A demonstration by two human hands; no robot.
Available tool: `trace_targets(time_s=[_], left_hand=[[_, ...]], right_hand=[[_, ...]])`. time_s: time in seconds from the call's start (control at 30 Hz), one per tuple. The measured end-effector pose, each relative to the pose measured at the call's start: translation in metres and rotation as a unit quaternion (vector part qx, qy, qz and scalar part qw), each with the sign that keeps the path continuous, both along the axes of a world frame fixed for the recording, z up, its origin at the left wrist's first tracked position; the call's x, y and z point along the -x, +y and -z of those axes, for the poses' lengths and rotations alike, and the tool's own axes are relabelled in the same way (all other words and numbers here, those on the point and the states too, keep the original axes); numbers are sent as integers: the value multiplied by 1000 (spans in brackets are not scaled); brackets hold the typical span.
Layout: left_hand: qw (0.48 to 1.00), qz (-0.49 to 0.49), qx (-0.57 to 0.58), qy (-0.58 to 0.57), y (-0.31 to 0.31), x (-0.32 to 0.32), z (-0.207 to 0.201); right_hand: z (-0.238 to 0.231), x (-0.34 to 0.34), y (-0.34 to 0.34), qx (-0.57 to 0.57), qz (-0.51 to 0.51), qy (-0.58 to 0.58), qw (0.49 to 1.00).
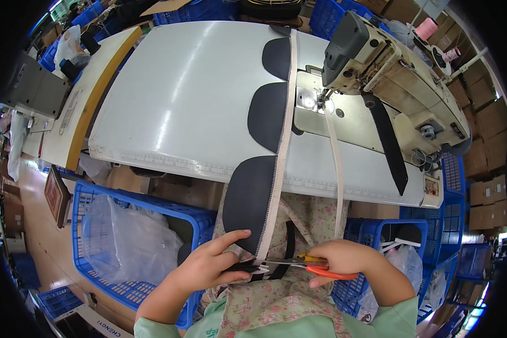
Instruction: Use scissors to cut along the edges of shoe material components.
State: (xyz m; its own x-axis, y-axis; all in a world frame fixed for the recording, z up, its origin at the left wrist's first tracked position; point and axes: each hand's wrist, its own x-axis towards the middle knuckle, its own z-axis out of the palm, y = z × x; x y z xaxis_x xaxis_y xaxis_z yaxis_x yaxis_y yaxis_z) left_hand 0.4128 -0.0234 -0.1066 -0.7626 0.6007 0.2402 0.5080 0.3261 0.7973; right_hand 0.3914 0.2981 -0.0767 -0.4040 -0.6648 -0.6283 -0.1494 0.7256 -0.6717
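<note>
- We see the left hand (211, 262) with its fingers closed on the lower end of the long cream tape edged with dark half-round pieces (250, 194), the index finger lying on the lowest full piece; what is pinched below is mostly hidden.
- The right hand (341, 262) grips the orange-and-yellow-handled metal scissors (316, 271), some of its fingers out of sight behind the handles; the blades reach the tape just beside the left fingers (we cannot tell whether they have cut it).
- The tape runs up over the near edge of the glossy white desk (180, 96), its topmost dark piece only partly visible at the far edge.
- A narrow cream ribbon (335, 152) hangs from the beige metal sewing machine (405, 84), its lower end hard to make out near the right hand.
- Left of the dark pieces we find wide open room on the desk; blue plastic baskets (138, 200) crowd both sides below.
</note>
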Motion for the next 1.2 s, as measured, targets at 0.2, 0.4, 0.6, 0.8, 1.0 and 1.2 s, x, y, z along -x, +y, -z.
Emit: trace_targets(time_s=[0.2,0.4,0.6,0.8,1.0,1.2], left_hand=[[1000,-2,2,-16,-1,-1,0],[999,0,-8,-32,-1,1,2],[999,-9,-22,-47,-10,-8,3],[997,20,-37,-57,-16,-27,-5],[989,-5,-7,-147,-26,-40,2],[989,-135,-65,7,-22,-3,3]], right_hand=[[-1,7,-11,-32,-18,-6,999],[-4,6,-13,-49,8,-24,998],[-6,14,13,-4,10,33,999],[43,19,-55,281,470,53,835],[67,24,-112,297,540,63,785],[87,-3,-115,299,501,98,806]])
